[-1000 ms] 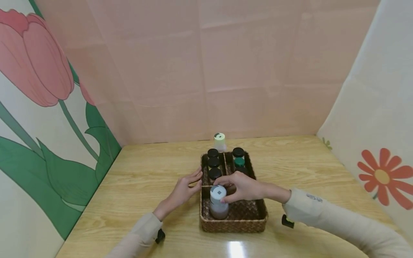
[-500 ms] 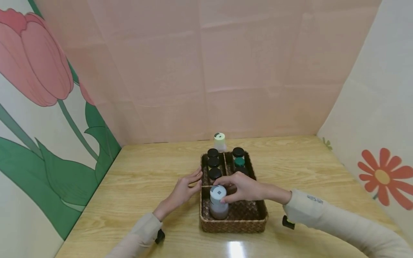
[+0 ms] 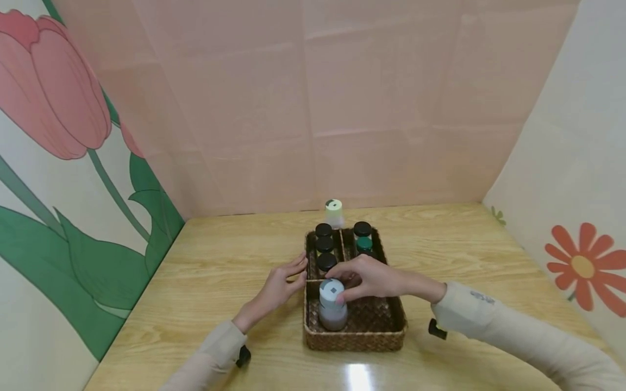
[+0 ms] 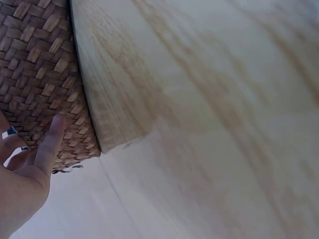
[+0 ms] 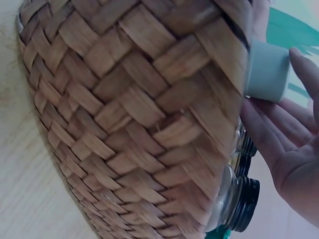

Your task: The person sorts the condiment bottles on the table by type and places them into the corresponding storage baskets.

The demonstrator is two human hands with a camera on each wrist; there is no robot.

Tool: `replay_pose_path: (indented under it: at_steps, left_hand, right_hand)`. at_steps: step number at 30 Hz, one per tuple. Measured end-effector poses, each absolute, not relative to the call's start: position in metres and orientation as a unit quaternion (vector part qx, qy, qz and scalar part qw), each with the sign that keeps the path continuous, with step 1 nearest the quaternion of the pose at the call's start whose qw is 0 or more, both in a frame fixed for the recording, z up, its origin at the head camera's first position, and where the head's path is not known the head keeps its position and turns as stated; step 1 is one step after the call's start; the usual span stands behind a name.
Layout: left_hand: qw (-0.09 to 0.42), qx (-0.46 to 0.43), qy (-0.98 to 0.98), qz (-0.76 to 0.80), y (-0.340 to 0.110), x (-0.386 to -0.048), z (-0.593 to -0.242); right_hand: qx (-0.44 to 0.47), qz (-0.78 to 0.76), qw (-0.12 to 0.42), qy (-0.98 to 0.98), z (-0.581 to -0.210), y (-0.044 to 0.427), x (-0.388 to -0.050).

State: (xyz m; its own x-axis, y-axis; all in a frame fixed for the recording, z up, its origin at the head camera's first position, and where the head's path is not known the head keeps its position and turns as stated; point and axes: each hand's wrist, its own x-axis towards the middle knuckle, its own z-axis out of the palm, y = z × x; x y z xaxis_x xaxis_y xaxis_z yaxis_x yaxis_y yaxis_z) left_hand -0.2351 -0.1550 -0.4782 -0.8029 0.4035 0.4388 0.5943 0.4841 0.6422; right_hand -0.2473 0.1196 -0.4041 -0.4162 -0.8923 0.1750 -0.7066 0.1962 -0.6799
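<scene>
A brown woven basket (image 3: 354, 341) with dividers stands on the table. In its front compartment, at the left, a bottle (image 3: 333, 318) with a pale cap stands upright. My right hand (image 3: 374, 278) pinches the cap (image 5: 269, 72) between thumb and fingers, reaching in from the right. My left hand (image 3: 276, 288) rests against the basket's left side with its fingers extended; the left wrist view shows a fingertip (image 4: 58, 122) on the weave. Behind the divider, several black-lidded jars (image 3: 326, 262) fill the rear left compartment.
The rear right compartment holds a green-lidded jar (image 3: 364, 244) and black-lidded ones, partly behind my right hand. Beyond the basket stands another bottle (image 3: 335, 213) with a pale yellow-green cap. A pink cloth (image 3: 313, 108) hangs along the table's back edge.
</scene>
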Motion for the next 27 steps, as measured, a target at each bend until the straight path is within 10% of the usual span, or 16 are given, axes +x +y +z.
replay_pose_path:
  at_steps: [27]
  left_hand:
    - [0.098,-0.285,-0.854,-0.424,-0.156,-0.236,-0.478]
  right_hand:
    - [-0.531,-0.339,-0.047,0.775,-0.391,0.132,-0.271]
